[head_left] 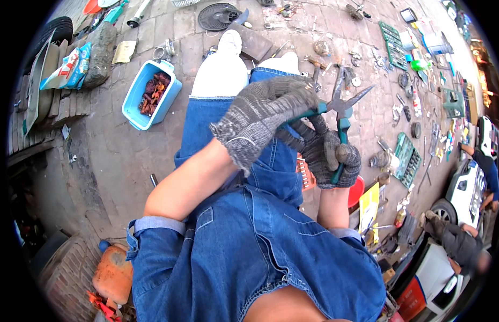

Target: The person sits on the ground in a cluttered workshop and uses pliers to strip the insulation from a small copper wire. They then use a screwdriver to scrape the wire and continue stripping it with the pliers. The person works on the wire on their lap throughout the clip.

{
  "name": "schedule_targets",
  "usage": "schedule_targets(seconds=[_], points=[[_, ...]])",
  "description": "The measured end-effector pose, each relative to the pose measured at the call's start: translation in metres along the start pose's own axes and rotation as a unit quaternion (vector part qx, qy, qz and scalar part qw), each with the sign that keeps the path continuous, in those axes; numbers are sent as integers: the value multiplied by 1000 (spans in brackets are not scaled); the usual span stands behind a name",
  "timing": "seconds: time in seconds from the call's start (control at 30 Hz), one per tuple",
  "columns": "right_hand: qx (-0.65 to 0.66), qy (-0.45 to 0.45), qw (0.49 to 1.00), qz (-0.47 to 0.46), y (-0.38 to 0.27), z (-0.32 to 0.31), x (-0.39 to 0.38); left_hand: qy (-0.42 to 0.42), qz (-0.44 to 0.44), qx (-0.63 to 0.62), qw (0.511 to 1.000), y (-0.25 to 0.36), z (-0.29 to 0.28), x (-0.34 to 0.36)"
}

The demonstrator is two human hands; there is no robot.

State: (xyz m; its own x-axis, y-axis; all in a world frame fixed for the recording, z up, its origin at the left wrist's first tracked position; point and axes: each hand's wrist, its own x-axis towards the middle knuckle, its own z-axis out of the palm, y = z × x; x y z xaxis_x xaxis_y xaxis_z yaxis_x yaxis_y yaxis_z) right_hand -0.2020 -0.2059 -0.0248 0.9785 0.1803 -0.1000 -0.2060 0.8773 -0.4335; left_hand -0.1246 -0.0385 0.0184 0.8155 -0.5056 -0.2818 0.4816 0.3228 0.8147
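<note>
Grey-gloved left hand and curled right hand grip spread pliers.

I see grey-brown stone paving carrying a light-blue rectangular plastic tub. Just beyond the tub I spot round silvery metal rings; beyond and left, a flat pale-yellow sheet; beyond and right, a round black fan grille. Well right of it, I make out an open green socket case.
</note>
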Motion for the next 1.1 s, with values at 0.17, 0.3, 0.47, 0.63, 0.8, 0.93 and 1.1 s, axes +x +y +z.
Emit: schedule_targets(seconds=[0.17, 0.3, 0.47, 0.63, 0.8, 0.93, 1.1], points=[[-69, 12, 994, 84, -4, -15, -19, -194, 70, 256, 944, 19, 6, 0], [-111, 123, 984, 69, 10, -7, -26, -146, 97, 199, 964, -13, 13, -4], [-169, 142, 974, 56, 24, -8, -20, -46, 161, 245, 955, -29, 16, -2], [-380, 141, 892, 197, -27, 8, -18, 34, 22, 116, 992, 3, -2, -3], [-577, -18, 797, 180, -48, 25, -8, -8, 75, 233, 970, 12, -25, 0], [-706, -47, 688, 161, -52, 33, -6, -69, 102, 249, 961, 5, -35, 1], [-768, -81, 627, 103, -52, 20, -5, -79, 68, 219, 970, 3, -38, 2]])
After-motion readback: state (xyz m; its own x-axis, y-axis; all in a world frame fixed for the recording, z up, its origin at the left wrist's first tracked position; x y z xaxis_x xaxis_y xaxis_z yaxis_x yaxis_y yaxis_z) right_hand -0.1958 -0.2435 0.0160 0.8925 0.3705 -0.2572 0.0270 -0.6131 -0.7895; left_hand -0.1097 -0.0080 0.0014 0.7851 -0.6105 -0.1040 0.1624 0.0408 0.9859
